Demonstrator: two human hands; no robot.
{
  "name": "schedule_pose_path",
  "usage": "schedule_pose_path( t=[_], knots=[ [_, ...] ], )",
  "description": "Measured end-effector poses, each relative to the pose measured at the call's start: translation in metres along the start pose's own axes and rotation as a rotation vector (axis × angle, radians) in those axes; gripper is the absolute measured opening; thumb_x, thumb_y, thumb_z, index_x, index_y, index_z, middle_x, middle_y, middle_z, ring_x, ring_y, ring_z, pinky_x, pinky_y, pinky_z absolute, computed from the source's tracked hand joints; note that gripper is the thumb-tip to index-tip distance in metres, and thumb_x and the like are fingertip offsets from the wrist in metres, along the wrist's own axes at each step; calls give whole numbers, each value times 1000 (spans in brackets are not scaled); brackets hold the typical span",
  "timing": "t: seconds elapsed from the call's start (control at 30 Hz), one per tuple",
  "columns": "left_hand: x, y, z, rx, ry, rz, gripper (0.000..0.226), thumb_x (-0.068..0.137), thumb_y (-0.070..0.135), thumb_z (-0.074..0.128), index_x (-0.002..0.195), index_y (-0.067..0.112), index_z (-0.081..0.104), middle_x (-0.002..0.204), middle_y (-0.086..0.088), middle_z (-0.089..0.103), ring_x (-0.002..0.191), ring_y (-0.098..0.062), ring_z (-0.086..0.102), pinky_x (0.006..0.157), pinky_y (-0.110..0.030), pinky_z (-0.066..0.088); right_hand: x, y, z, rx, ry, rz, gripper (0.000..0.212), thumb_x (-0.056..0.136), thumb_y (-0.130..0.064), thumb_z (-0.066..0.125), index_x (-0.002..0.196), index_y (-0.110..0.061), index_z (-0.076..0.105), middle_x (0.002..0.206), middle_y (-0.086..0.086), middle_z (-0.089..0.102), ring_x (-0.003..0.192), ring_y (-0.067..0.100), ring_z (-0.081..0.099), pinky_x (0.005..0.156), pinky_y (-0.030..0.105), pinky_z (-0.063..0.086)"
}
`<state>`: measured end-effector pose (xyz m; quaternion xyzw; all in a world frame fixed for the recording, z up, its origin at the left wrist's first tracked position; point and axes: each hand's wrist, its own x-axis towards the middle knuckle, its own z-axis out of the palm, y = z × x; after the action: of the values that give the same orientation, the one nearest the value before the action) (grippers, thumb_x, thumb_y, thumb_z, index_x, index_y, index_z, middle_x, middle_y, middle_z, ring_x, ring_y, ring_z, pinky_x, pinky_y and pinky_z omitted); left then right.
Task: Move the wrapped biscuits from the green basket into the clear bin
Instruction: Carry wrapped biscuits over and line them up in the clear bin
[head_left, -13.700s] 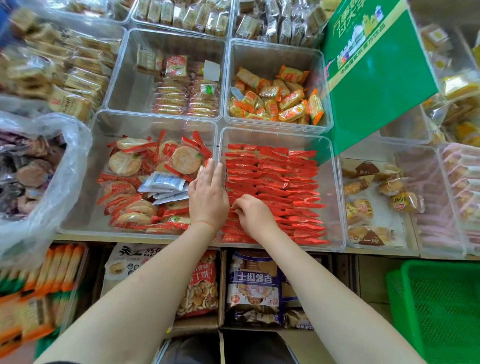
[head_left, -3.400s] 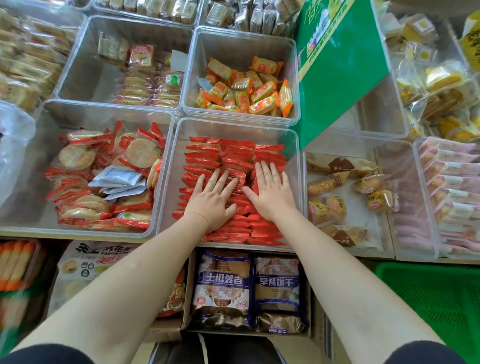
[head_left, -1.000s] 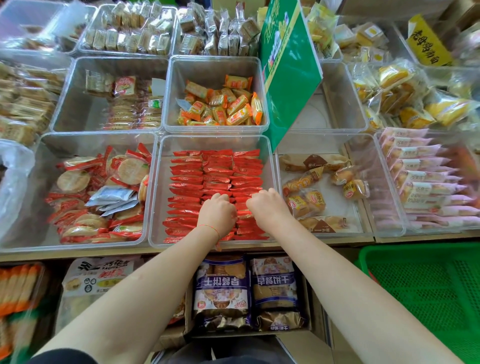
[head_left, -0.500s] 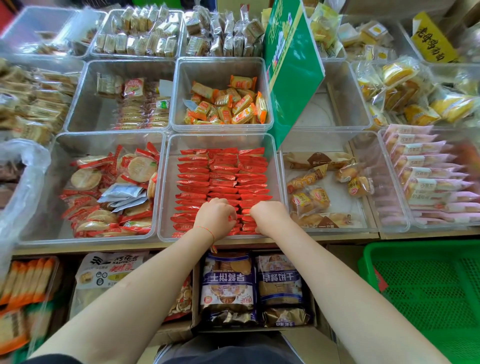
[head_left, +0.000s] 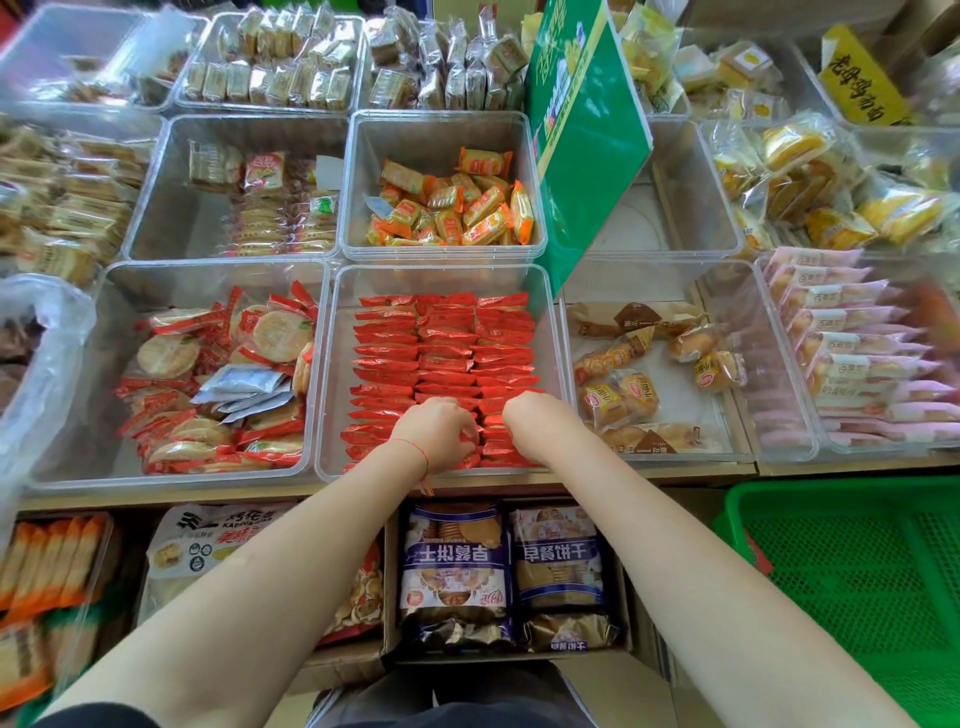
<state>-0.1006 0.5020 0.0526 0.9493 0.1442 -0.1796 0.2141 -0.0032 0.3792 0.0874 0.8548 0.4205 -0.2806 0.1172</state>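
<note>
The clear bin (head_left: 556, 332) sits in the near row of bins, filled with neat rows of red wrapped biscuits (head_left: 441, 353). The green basket (head_left: 857, 571) stands at near right, below it. Both hands, left hand (head_left: 436, 434) and right hand (head_left: 535, 423), rest on the nearest packets, fingers curled under; whether they grip any, I cannot tell.

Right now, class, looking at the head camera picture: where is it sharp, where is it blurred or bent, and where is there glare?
Head view: sharp in the middle, on the clear bin of red biscuits and both hands; blurred at the left edge, on the plastic bag; the wide lens bows the shelf edge; glare washes out the far right packets.
</note>
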Motion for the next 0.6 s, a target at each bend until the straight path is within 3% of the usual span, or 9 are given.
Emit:
schedule_pose_path(
  t=[0.07, 0.17, 0.23, 0.27, 0.33, 0.4, 0.47, 0.5, 0.6],
  knots=[
    [3, -4, -4, -18, 85, 1, 23, 90, 34, 56, 105, 27, 72, 107, 3, 62, 105, -19, 57, 82, -35, 52, 7, 6, -9, 81, 129, 2, 17, 92, -4, 52, 79, -15, 52, 89, 7, 61, 76, 25, 56, 64, 32, 44],
    [15, -13, -11, -1, 290, -55, 32, 91, 26, 50, 119, 18, 65, 115, -4, 60, 109, -25, 52, 87, -39, 48, 24, 10, -12, 191, 406, -4, 19, 96, -5, 43, 105, -7, 60, 109, 11, 60, 102, 28, 57, 77, 36, 46],
    [29, -21, -15, 22, 337, -97, 46, 91, 24, 47, 136, 14, 50, 136, -8, 52, 125, -27, 44, 100, -42, 43, 40, 8, -8, 204, 430, 4, 35, 101, -11, 38, 134, -3, 48, 139, 16, 48, 131, 30, 42, 103, 38, 40],
    [37, -25, -16, 26, 318, -115, 54, 92, 24, 45, 145, 14, 40, 148, -8, 42, 137, -27, 35, 108, -43, 37, 49, 6, -6, 204, 401, 20, 45, 104, -17, 36, 147, -4, 34, 153, 17, 33, 143, 31, 28, 115, 40, 30],
    [53, -31, -19, 43, 280, -129, 62, 96, 27, 40, 154, 17, 21, 161, -5, 20, 149, -25, 13, 119, -45, 21, 66, 2, -2, 211, 362, 44, 58, 106, -30, 30, 156, -8, 11, 164, 13, 5, 151, 27, 3, 123, 43, 11],
    [69, -38, -18, 70, 267, -108, 64, 98, 31, 35, 156, 19, 12, 164, -3, 9, 151, -24, 2, 120, -46, 11, 82, 0, 7, 200, 362, 55, 61, 106, -38, 26, 157, -12, 6, 165, 9, -3, 151, 25, -4, 123, 45, 4],
    [81, -44, -12, 98, 230, -93, 64, 99, 39, 30, 156, 22, 9, 165, -1, 3, 151, -24, -3, 121, -47, 7, 93, 1, 16, 176, 338, 87, 59, 105, -41, 24, 156, -13, 16, 165, 8, 5, 151, 25, 3, 122, 45, 5],
    [86, -47, -8, 124, 207, -93, 64, 99, 43, 27, 156, 23, 7, 165, -1, 0, 151, -25, -5, 121, -48, 5, 96, 1, 19, 168, 348, 111, 57, 104, -41, 23, 153, -11, 28, 162, 10, 18, 149, 27, 14, 122, 46, 9],
    [94, -54, 4, 193, 178, -101, 64, 100, 52, 17, 156, 24, 3, 164, 0, -3, 150, -25, -9, 121, -50, 2, 102, -1, 11, 123, 582, 154, 49, 101, -33, 28, 115, -8, 68, 122, 12, 63, 115, 30, 53, 108, 46, 30]
  ],
)
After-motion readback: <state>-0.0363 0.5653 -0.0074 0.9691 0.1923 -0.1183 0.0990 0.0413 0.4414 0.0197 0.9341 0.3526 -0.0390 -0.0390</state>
